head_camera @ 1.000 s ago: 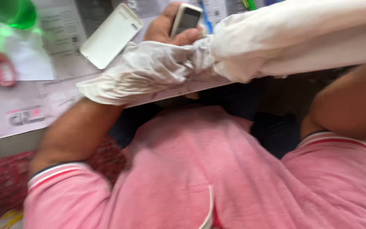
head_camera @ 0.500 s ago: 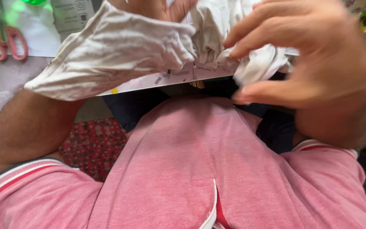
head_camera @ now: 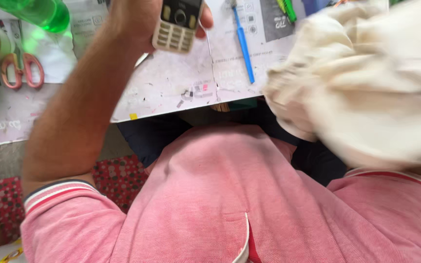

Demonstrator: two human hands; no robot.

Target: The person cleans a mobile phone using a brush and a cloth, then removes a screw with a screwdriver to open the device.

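My left hand (head_camera: 131,18) is raised over the paper-covered work table (head_camera: 166,90) and grips a small beige and black keypad phone (head_camera: 177,24), with the thumb on its right edge. At the right, a bunched white cloth (head_camera: 366,92) hangs blurred above my lap and the table edge. It hides my right hand, which carries it from underneath. Only my right sleeve (head_camera: 391,178) shows below the cloth.
A blue pen (head_camera: 243,46) lies on the table near the phone. Red-handled scissors (head_camera: 23,70) and a green bottle (head_camera: 35,10) sit at the far left. Green pens (head_camera: 286,9) are at the top edge. A red patterned mat (head_camera: 118,178) lies under the table.
The white cloth has moved off the table's middle to the right, uncovering the phone in my left hand, which has risen. My right hand has gone out of sight behind the cloth.
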